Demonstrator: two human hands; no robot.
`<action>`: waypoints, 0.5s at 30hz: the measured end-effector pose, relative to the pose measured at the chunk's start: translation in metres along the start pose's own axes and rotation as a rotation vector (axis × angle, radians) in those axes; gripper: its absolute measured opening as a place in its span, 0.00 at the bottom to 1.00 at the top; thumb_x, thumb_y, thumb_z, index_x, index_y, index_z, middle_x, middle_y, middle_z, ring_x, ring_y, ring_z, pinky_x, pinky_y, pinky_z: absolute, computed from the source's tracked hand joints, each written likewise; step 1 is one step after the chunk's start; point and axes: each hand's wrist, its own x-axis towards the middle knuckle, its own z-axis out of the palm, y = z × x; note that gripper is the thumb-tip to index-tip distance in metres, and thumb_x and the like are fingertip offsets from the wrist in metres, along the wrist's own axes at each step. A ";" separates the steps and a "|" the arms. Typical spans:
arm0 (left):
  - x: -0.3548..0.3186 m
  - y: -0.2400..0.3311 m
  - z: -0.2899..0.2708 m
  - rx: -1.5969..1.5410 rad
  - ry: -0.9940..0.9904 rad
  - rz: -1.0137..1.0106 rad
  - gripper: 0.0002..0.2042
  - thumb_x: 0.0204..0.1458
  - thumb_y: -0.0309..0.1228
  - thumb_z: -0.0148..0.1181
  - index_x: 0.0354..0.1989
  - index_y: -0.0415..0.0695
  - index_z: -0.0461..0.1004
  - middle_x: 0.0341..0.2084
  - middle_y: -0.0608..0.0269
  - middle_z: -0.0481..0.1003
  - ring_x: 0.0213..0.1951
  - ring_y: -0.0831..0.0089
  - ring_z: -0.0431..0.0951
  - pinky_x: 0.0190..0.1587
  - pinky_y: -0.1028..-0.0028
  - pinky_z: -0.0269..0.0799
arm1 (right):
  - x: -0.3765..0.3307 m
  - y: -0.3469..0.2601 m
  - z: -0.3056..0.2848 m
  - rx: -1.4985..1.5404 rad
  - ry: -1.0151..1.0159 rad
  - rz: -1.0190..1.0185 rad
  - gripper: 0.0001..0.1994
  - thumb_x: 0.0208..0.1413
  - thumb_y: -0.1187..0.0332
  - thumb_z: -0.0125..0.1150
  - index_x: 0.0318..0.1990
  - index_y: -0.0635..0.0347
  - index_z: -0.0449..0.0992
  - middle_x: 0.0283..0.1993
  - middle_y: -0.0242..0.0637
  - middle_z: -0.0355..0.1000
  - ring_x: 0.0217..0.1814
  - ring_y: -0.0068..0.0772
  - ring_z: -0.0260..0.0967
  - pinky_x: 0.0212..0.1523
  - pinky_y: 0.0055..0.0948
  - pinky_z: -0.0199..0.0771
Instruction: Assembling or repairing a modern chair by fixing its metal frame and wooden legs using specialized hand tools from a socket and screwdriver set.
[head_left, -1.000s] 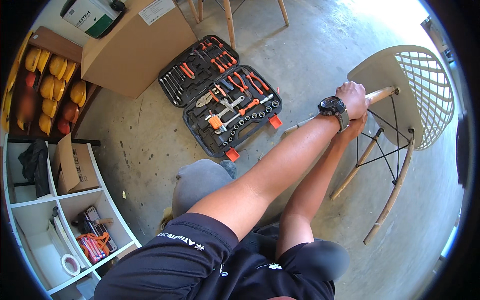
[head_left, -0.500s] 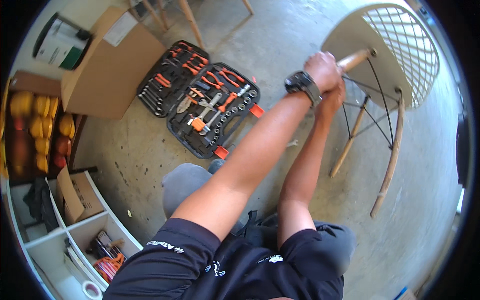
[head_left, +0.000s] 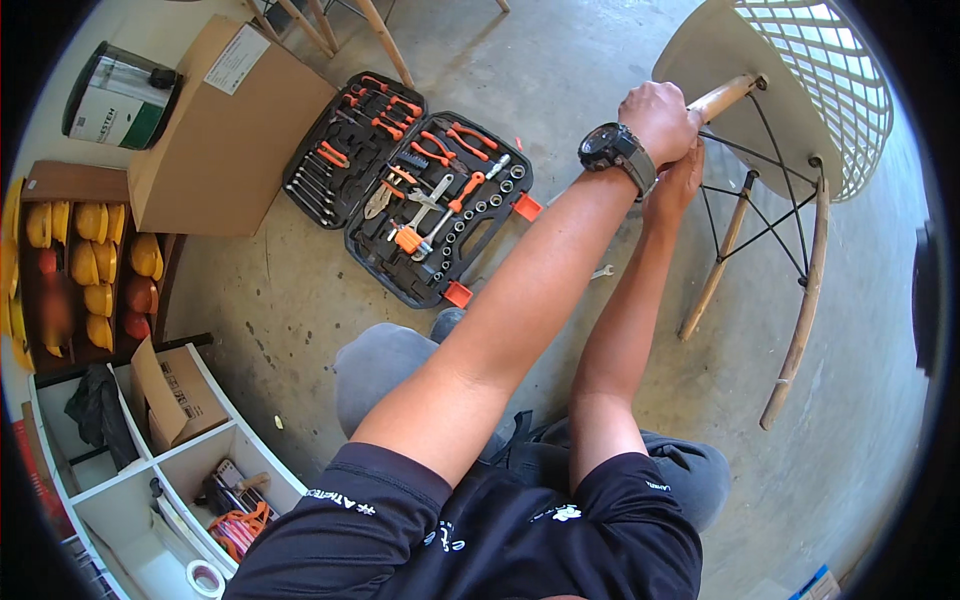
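A chair (head_left: 720,60) with a pale seat and a lattice back lies tipped over at the upper right. Its wooden legs are joined by thin black rods (head_left: 770,135). My left hand (head_left: 660,115), with a black watch at the wrist, is wrapped round one wooden chair leg (head_left: 728,96). Just below it, my right hand (head_left: 676,183) closes at the same leg, its fingers partly hidden behind the left hand. Two other legs (head_left: 800,300) point down toward me. A small wrench (head_left: 602,271) lies on the floor beside my right forearm.
An open tool case (head_left: 440,210) with orange-handled tools and sockets lies on the floor ahead. Cardboard boxes (head_left: 225,140), a rack of yellow helmets (head_left: 95,240) and a white compartment shelf (head_left: 150,465) line the left side. More wooden legs (head_left: 385,40) stand at the far edge.
The whole view has shifted slightly, so the chair and the tool case sit a little farther right. Both hands stay at the same chair leg.
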 end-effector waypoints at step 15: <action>-0.004 0.010 -0.011 -0.059 -0.031 -0.064 0.24 0.55 0.49 0.59 0.34 0.34 0.81 0.32 0.41 0.80 0.38 0.48 0.82 0.46 0.57 0.77 | 0.020 0.016 -0.018 0.284 -0.087 0.155 0.17 0.72 0.56 0.43 0.47 0.60 0.73 0.35 0.29 0.73 0.32 0.18 0.69 0.29 0.21 0.69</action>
